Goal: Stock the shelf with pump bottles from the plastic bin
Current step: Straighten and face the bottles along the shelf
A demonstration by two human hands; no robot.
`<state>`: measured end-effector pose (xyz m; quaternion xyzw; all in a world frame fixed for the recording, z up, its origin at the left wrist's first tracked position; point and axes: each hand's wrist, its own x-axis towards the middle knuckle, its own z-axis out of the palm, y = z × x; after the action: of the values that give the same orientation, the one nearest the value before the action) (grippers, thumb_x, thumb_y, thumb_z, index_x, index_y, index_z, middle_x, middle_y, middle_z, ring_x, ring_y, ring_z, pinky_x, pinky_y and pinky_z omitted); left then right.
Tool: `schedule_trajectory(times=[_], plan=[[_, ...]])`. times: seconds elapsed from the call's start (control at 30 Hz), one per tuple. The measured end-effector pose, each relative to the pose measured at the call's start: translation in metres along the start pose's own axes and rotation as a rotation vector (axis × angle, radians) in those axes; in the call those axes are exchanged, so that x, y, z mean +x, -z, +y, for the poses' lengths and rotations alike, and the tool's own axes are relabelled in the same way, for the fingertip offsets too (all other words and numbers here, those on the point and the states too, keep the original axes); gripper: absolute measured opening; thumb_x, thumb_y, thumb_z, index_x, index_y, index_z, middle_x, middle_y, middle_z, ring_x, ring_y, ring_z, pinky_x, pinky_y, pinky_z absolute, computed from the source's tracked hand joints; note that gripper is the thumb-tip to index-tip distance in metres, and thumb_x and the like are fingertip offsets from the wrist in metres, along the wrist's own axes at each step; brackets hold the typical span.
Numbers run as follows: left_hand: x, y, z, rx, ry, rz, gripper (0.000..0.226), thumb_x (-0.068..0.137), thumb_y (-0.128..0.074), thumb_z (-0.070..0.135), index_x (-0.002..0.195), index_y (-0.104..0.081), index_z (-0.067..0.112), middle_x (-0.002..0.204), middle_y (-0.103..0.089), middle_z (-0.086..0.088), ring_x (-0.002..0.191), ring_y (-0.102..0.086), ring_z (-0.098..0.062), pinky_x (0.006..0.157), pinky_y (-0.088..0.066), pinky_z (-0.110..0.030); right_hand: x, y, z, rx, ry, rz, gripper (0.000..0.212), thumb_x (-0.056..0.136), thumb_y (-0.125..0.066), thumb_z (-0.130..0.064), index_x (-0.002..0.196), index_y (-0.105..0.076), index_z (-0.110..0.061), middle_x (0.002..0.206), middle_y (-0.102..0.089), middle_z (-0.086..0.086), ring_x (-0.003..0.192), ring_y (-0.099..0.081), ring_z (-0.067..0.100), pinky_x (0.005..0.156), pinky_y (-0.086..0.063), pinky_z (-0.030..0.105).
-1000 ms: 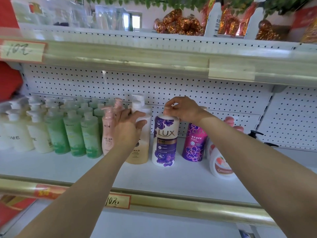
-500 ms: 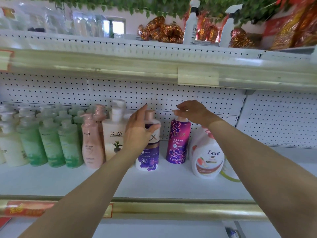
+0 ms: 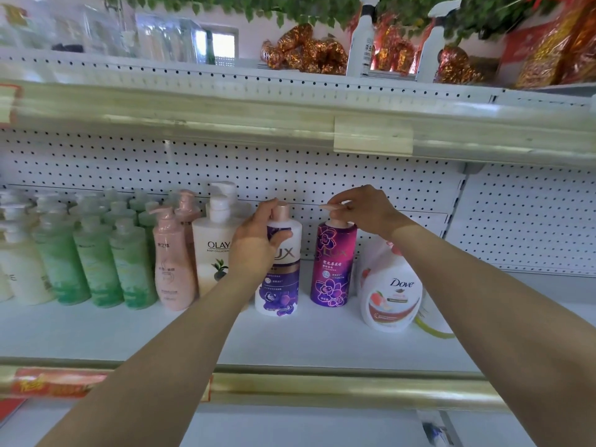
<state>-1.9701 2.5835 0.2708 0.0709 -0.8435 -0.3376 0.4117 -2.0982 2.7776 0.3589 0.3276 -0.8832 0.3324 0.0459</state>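
Reaching forward with both arms, the person works at a row of pump bottles standing upright on the white shelf (image 3: 290,343). The left hand (image 3: 258,245) grips the white-and-purple Lux bottle (image 3: 282,285) at its shoulder, with the fingers (image 3: 267,210) curled behind the rose-gold neck and the thumb laid across the front over the label. The right hand (image 3: 362,209) hovers over the magenta Lux bottle (image 3: 332,269) just to the right, its fingertips pinching the pale pump head (image 3: 329,207), wrist bent downward.

Both Lux bottles stand close together but apart. An Olay bottle (image 3: 211,250) sits just left of the gripped one, partly behind the left wrist. Further left are a pink pump bottle (image 3: 171,269) and several rows of green pump bottles (image 3: 93,259). A rounded Dove bottle (image 3: 390,295) stands near the magenta bottle, under the right forearm. The bottles are opaque, so their fill cannot be told. A perforated back panel (image 3: 290,175) rises behind them.
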Motion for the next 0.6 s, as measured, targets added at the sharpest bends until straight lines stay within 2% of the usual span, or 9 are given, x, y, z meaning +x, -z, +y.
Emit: schedule_trajectory(times=[0.07, 0.13, 0.17, 0.23, 0.3, 0.4, 0.6], plan=[[0.001, 0.000, 0.000, 0.001, -0.004, -0.001, 0.054, 0.085, -0.074, 0.025, 0.130, -0.046, 0.036, 0.103, -0.066, -0.005, 0.089, -0.062, -0.027, 0.079, -0.054, -0.045, -0.003, 0.001, -0.002, 0.021, 0.007, -0.021, 0.023, 0.085, -0.076, -0.027, 0.108, -0.076, -0.024, 0.095, -0.074, -0.008, 0.070, -0.063, 0.000, 0.061, -0.047, 0.015], [0.001, 0.000, 0.000, 0.002, -0.012, 0.000, 0.053, 0.085, -0.075, 0.025, 0.129, -0.047, 0.036, 0.102, -0.066, -0.005, 0.087, -0.062, -0.027, 0.078, -0.054, -0.045, -0.005, 0.001, -0.005, 0.061, 0.002, -0.041, 0.025, 0.083, -0.078, -0.028, 0.108, -0.077, -0.023, 0.100, -0.076, -0.003, 0.086, -0.071, 0.014, 0.070, -0.058, 0.029], [0.001, 0.000, 0.000, 0.004, -0.018, 0.004, 0.053, 0.085, -0.075, 0.026, 0.129, -0.047, 0.036, 0.102, -0.066, -0.005, 0.086, -0.062, -0.027, 0.078, -0.054, -0.045, -0.007, 0.001, -0.008, 0.077, -0.006, -0.052, 0.026, 0.083, -0.078, -0.028, 0.108, -0.077, -0.023, 0.101, -0.076, -0.001, 0.091, -0.072, 0.020, 0.074, -0.061, 0.035], [0.000, 0.000, 0.001, 0.010, -0.015, 0.007, 0.054, 0.085, -0.075, 0.026, 0.128, -0.046, 0.038, 0.101, -0.066, -0.004, 0.086, -0.062, -0.027, 0.078, -0.055, -0.046, -0.010, 0.001, -0.012, 0.092, -0.010, -0.066, 0.027, 0.082, -0.078, -0.027, 0.108, -0.076, -0.023, 0.102, -0.075, -0.002, 0.092, -0.072, 0.022, 0.076, -0.062, 0.037], [0.000, 0.000, 0.002, 0.014, 0.002, -0.003, 0.054, 0.085, -0.075, 0.026, 0.127, -0.044, 0.040, 0.102, -0.066, -0.003, 0.086, -0.063, -0.026, 0.078, -0.055, -0.046, -0.011, 0.000, -0.016, 0.084, 0.000, -0.069, 0.028, 0.082, -0.078, -0.026, 0.110, -0.076, -0.022, 0.103, -0.073, -0.002, 0.082, -0.070, 0.019, 0.069, -0.059, 0.031], [0.000, 0.001, 0.003, 0.016, 0.015, -0.019, 0.054, 0.085, -0.074, 0.027, 0.128, -0.045, 0.041, 0.103, -0.065, -0.003, 0.085, -0.064, -0.026, 0.078, -0.055, -0.045, -0.010, -0.001, -0.015, 0.078, 0.004, -0.072, 0.029, 0.083, -0.079, -0.024, 0.112, -0.076, -0.021, 0.105, -0.073, 0.001, 0.066, -0.059, 0.008, 0.056, -0.046, 0.017], [0.000, 0.001, 0.004, 0.018, 0.009, -0.016, 0.053, 0.085, -0.074, 0.027, 0.127, -0.044, 0.040, 0.099, -0.064, -0.003, 0.083, -0.063, -0.026, 0.076, -0.055, -0.046, -0.009, -0.001, -0.010, 0.069, 0.015, -0.046, 0.029, 0.083, -0.079, -0.022, 0.112, -0.076, -0.020, 0.106, -0.074, 0.003, 0.047, -0.054, -0.004, 0.043, -0.036, 0.006]])
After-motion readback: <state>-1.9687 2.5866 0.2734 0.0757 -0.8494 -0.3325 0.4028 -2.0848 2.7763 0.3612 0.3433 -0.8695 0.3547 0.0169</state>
